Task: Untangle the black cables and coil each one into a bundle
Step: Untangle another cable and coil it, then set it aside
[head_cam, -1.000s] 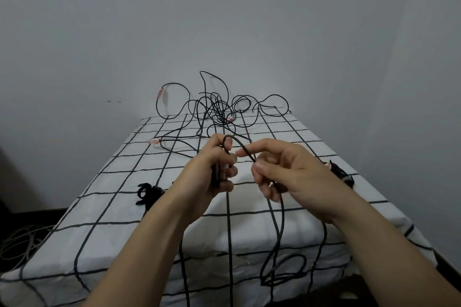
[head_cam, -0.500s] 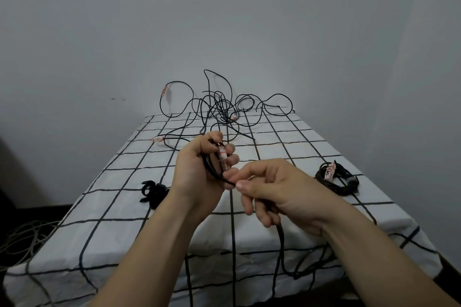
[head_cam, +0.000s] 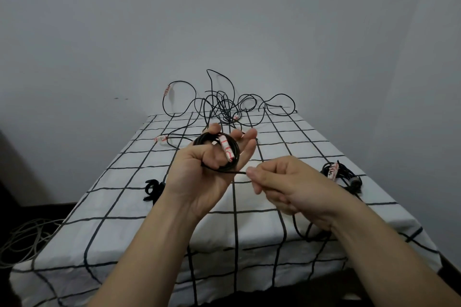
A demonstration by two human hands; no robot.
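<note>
Cable like this thin black cable (head_cam: 222,169) looks light, soft and springy, so its loops may pop open if let go. The left hand (head_cam: 199,182) holds it up over the white desk with black lines (head_cam: 112,207), wound in small loops round its curled fingers (head_cam: 212,159). Far behind, the messy pile of black cables (head_cam: 222,104) is too knotted to count. The right hand (head_cam: 287,187) pinches the loose part just beside the loops; that close spot seems the best place to hold. The tail drops behind the right wrist, so its end is hidden.
</note>
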